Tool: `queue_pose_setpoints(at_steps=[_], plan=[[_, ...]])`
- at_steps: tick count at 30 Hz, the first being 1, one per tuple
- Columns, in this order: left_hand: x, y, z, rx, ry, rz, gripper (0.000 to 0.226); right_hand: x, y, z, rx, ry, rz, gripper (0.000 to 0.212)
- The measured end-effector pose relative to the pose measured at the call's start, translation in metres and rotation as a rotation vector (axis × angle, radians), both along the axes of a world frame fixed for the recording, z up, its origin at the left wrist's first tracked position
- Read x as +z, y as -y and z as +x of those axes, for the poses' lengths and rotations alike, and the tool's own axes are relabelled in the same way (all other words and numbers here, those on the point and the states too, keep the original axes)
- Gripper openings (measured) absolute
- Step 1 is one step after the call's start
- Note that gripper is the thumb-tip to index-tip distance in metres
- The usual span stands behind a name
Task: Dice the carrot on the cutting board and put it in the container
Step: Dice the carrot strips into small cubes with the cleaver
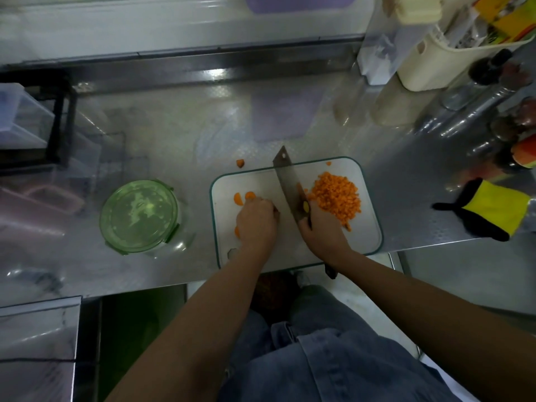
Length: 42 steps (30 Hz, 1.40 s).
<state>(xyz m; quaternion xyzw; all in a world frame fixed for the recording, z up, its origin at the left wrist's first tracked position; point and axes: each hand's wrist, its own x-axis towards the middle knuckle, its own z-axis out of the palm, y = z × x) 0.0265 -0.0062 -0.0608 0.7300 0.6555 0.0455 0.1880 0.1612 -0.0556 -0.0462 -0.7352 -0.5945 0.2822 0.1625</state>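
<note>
A white cutting board [365, 227] with a green rim lies at the counter's front edge. A heap of diced carrot [338, 197] covers its right part. A few carrot slices [242, 198] lie at its left, and another orange piece shows under my wrist. My left hand [256, 221] rests on the board with its fingers curled over carrot pieces that it hides. My right hand [322, 230] grips the handle of a cleaver [288, 181], whose blade runs up the middle of the board. A round glass container [139, 216] with a green lid stands to the left.
One carrot bit [240, 163] lies on the steel counter behind the board. A yellow and black glove [490, 210] lies at the right. Bottles [493, 71] and a cream caddy [429, 62] crowd the back right. A black rack [59, 120] stands at the left.
</note>
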Motion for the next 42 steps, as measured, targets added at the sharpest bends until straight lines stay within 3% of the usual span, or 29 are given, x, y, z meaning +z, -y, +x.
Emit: queue_pose_setpoints(at_steps=[4,7,10,13,16,21,24,28,34,37,42], plan=[[0.002,0.001,-0.007,-0.047,0.059,-0.025,0.022,0.004,-0.002,0.010,-0.040,-0.036,-0.029,0.011],[0.008,0.002,-0.014,-0.012,0.124,0.011,0.018,0.009,0.001,0.002,-0.049,-0.114,-0.042,0.022],[0.011,0.004,-0.018,0.030,0.155,-0.008,0.015,0.008,0.006,-0.013,-0.026,-0.158,-0.050,0.008],[0.010,0.006,-0.022,0.051,0.154,0.008,0.010,0.003,0.011,-0.024,-0.012,-0.179,-0.070,0.008],[0.006,0.010,-0.029,0.060,0.138,0.047,0.008,0.001,0.017,-0.019,-0.024,-0.151,-0.050,0.007],[0.004,0.008,-0.047,0.196,0.152,0.059,0.013,-0.002,0.013,0.015,-0.223,-0.081,-0.049,0.010],[0.004,0.006,-0.054,0.232,0.162,0.044,0.015,0.003,0.008,0.011,-0.166,-0.097,-0.023,0.006],[0.006,0.007,-0.061,0.198,0.141,0.011,0.023,0.000,0.007,-0.013,0.022,-0.093,-0.058,0.011],[0.007,0.017,-0.082,0.164,0.202,-0.132,0.027,-0.011,-0.003,-0.003,-0.090,-0.123,-0.029,0.027],[0.005,0.023,-0.092,0.054,0.186,-0.189,0.038,-0.012,-0.010,-0.008,-0.115,-0.109,-0.004,0.023],[0.005,0.025,-0.087,0.035,0.137,-0.149,0.035,-0.014,-0.015,-0.012,-0.143,-0.107,-0.010,0.024]])
